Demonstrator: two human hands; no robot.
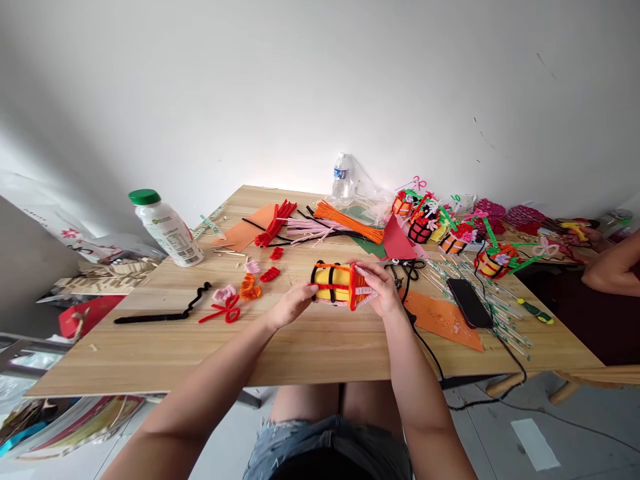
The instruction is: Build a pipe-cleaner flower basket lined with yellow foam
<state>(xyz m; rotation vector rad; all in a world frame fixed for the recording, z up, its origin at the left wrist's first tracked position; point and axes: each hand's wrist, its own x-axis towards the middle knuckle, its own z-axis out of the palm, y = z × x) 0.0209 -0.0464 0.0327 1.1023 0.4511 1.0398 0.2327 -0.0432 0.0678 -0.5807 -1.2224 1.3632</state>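
Observation:
Between my two hands a small yellow basket (341,275) lies on its side just over the table. Black, orange and red pipe cleaners wrap it, with pink and orange ones at its right end. My left hand (294,303) grips the left end, thumb at the near edge. Around the right end my right hand (381,288) is closed, its fingers partly behind the basket. To the left lie a red pipe-cleaner bow (227,311), an orange coil (249,287) and a bent black pipe cleaner (165,319).
Bundles of red (275,225) and orange pipe cleaners (350,221) lie at the back. A white bottle (167,230) stands left. Finished flower baskets (457,239), a phone (469,303), a screwdriver (536,311) and a cable (425,343) are right. Another person's arm (613,267) shows far right.

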